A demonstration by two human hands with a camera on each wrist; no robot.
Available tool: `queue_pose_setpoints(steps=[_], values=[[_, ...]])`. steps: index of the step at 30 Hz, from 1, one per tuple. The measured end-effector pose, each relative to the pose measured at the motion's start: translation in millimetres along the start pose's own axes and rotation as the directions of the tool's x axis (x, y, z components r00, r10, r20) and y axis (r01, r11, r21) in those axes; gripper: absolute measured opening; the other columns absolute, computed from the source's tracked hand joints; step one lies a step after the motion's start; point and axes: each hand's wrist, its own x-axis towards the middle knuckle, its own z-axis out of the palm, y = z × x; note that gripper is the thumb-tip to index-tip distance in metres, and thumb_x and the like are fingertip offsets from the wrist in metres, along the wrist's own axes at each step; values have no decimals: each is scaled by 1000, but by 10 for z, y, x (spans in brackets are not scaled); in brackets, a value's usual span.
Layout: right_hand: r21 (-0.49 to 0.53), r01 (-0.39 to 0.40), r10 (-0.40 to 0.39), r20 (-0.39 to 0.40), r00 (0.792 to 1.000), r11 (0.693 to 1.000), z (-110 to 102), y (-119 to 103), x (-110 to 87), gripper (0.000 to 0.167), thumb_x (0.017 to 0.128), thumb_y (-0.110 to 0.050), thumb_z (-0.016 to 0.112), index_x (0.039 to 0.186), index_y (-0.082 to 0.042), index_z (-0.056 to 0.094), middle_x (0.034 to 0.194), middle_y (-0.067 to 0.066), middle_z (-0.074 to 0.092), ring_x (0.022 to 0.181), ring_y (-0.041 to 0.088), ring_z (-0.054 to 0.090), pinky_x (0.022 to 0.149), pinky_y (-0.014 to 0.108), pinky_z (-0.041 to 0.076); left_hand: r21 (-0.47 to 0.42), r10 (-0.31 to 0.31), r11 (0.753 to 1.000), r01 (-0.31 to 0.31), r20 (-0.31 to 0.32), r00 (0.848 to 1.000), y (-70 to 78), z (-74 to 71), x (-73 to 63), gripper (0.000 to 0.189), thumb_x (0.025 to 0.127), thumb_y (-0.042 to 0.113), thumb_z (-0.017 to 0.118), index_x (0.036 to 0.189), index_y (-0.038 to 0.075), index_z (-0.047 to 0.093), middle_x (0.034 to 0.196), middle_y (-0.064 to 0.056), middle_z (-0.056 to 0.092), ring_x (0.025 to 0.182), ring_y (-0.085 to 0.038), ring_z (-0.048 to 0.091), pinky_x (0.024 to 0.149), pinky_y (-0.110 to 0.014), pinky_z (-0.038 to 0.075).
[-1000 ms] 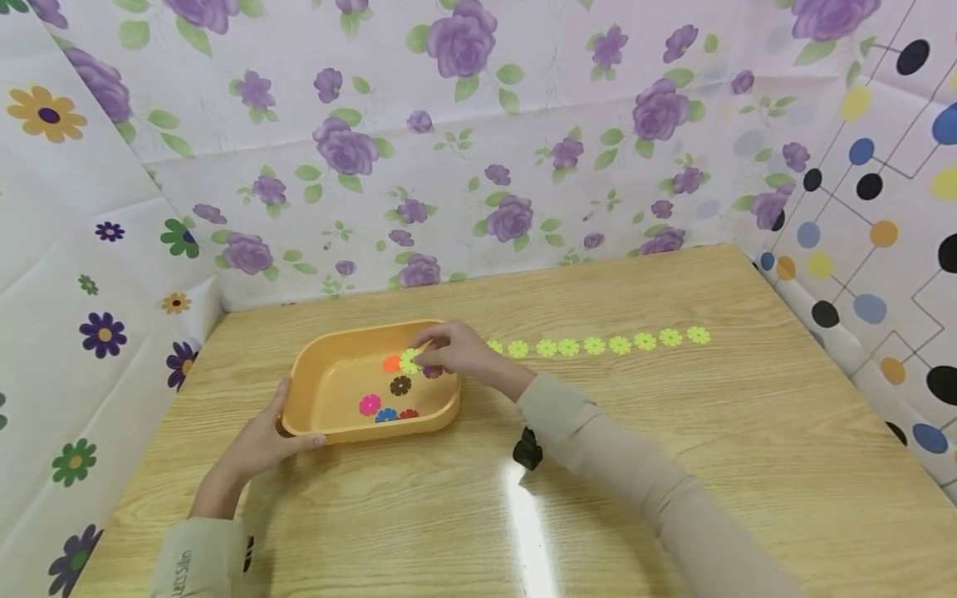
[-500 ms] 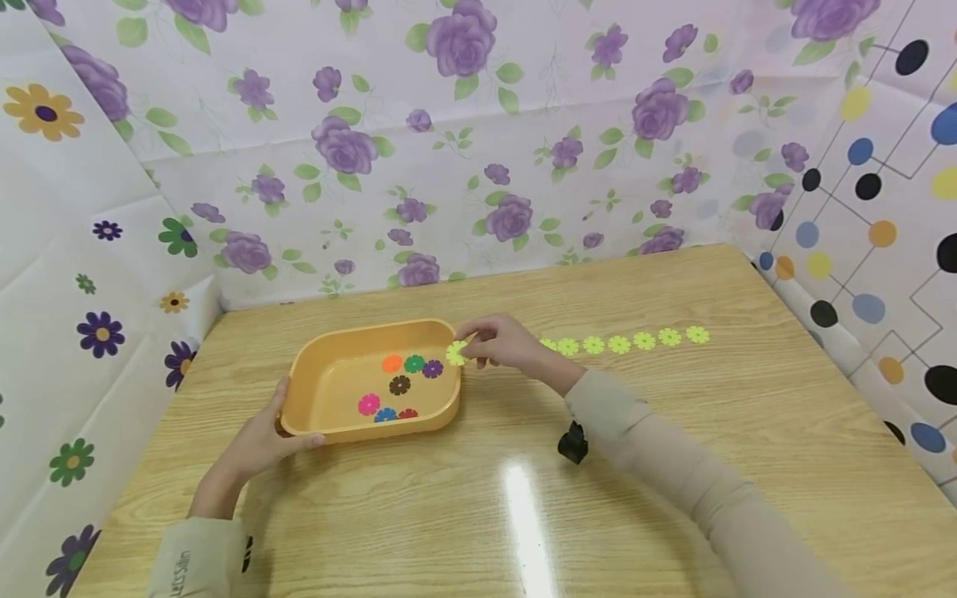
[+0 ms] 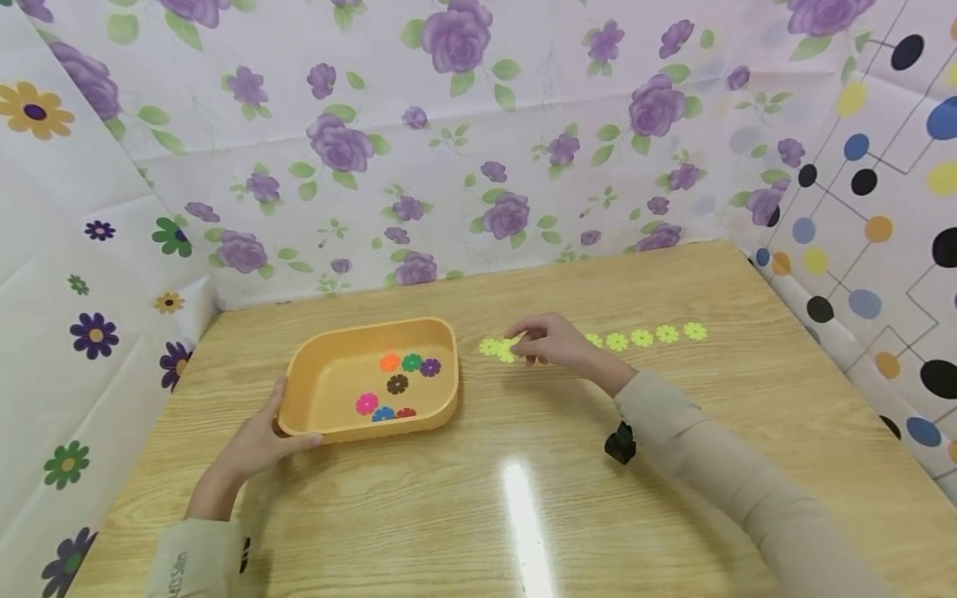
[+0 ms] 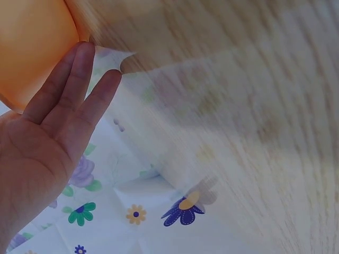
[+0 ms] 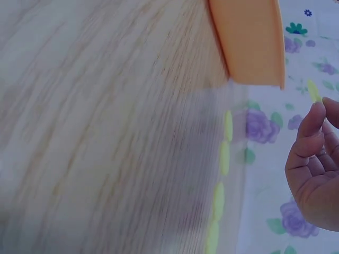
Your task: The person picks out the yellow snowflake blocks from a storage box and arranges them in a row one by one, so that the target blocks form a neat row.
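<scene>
My left hand (image 3: 257,440) rests at the near left corner of an orange plastic basin (image 3: 329,399). Its thumb lies along the front wall and its straight fingers along the left side. In the left wrist view the fingers (image 4: 79,74) reach out past the basin wall. Between thumb and fingertips my right hand (image 3: 557,342) pinches a yellow-green flower-shaped disc (image 3: 507,350), held above the table to the right of the basin. Matching yellow-green discs (image 3: 616,341) form a row on the table, partly hidden behind the right hand. The right wrist view shows the pinched disc (image 5: 313,91) edge-on.
Inside the basin lie several flower-shaped discs of other colours, among them a pink disc (image 3: 366,404), a brown disc (image 3: 398,384) and a purple disc (image 3: 429,367). Patterned sheets (image 3: 508,166) stand behind and at both sides of the wooden table (image 3: 419,507).
The right hand has carried the yellow-green disc out of the basin and rightward over the table, in front of the row. The left hand has stayed at the basin's corner.
</scene>
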Motion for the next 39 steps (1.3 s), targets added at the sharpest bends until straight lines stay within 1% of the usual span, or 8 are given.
queue_pose_setpoints(steps=[2,6,12,15,20,25,31,39], values=[[-3,-11,11,-8,1000,1000,-59,24,-34,32,87,-12,62,116,1,59,88,24,61,73,39,56,57,35,42,2,-3,1000,3,1,1000,5,1,-3,116,75,38,73,142,9,-17,145,-32,2,128,-50,14,98,-63,17],[-5,-35,35,-36,999,999,-193,91,-109,31,87,-12,61,116,1,59,89,22,62,77,42,55,60,38,43,7,-8,1000,8,2,1000,17,-4,-9,116,76,37,73,142,9,-17,145,-33,3,128,-51,15,98,-63,18],[-4,-71,71,-76,995,997,-401,212,-225,35,88,-16,60,119,1,56,88,18,63,81,42,54,67,42,46,2,-1,1000,1,2,1000,16,-20,-8,115,76,36,73,142,8,-16,145,-32,1,128,-50,14,98,-63,17],[9,-89,90,-96,991,996,-500,259,-290,37,88,-17,61,120,0,56,89,17,64,81,41,54,67,41,46,3,8,1000,-8,0,1000,8,-23,0,115,76,36,73,142,8,-16,146,-31,-1,129,-50,13,98,-63,17],[22,-127,129,-145,981,992,-674,333,-402,35,89,-16,60,120,-1,56,90,17,63,80,37,56,65,38,46,12,9,1000,-9,0,1000,5,-11,0,115,76,37,73,142,8,-16,146,-31,0,128,-50,14,98,-63,17],[20,-144,145,-188,971,989,-860,386,-512,39,88,-19,61,122,-1,54,92,19,62,78,31,58,67,38,47,14,9,1000,-9,0,1000,-4,1,-1,115,76,38,72,142,10,-17,145,-33,1,127,-52,15,97,-63,17],[49,-161,168,-225,960,986,-1077,396,-667,44,88,-21,61,125,1,51,89,10,62,73,20,57,65,35,46,18,6,1000,-6,0,1000,-26,7,4,115,76,39,72,143,10,-17,145,-32,1,128,-51,15,97,-64,17],[59,-168,178,-278,944,984,-1345,485,-841,50,89,-26,60,128,2,47,88,2,60,72,13,57,66,32,48,4,21,1000,-21,-1,1000,-21,14,5,114,77,35,73,142,9,-17,144,-34,3,127,-51,16,97,-64,18]])
